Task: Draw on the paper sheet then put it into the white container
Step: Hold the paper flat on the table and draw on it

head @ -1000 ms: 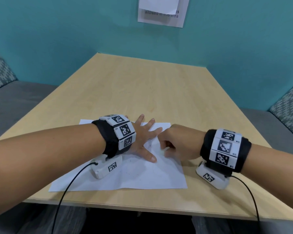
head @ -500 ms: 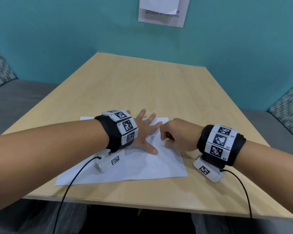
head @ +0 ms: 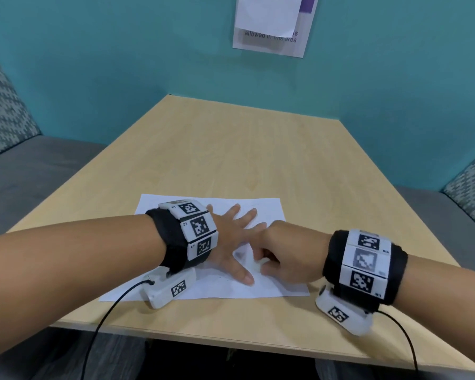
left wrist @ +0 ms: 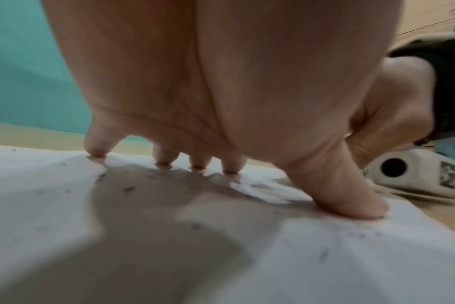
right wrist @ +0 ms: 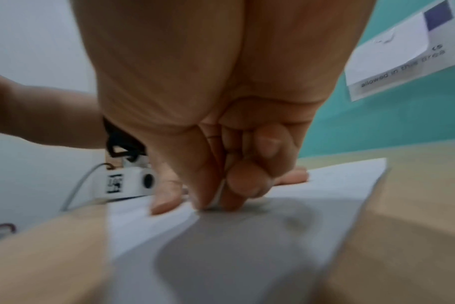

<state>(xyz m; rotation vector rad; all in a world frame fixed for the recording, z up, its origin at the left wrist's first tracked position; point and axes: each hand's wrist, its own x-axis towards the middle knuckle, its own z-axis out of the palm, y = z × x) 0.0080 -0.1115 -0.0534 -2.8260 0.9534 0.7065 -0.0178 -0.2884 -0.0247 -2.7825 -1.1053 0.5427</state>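
A white paper sheet [head: 266, 212] lies flat on the wooden table [head: 258, 149] near its front edge. My left hand [head: 242, 242] rests on the sheet with fingers spread and straight, their tips pressing it down [left wrist: 164, 162]. Dark specks dot the paper [left wrist: 39, 185]. My right hand [head: 269, 259] is curled just right of the left thumb, and pinches a small white piece [head: 260, 264] between thumb and fingers against the paper [right wrist: 338, 185]. Only a white sliver [right wrist: 222, 190] of that piece shows, so I cannot tell what it is. No white container is in view.
A teal wall with a printed notice [head: 272, 26] closes off the table's far end. Grey benches with patterned cushions flank it on the left [head: 25, 171] and right [head: 450, 209]. Black cables [head: 102, 319] from the wrist cameras hang over the front edge.
The right hand has shifted a little over the paper beside the left fingers. The left hand stays pressed on the sheet, and the head view has tilted.
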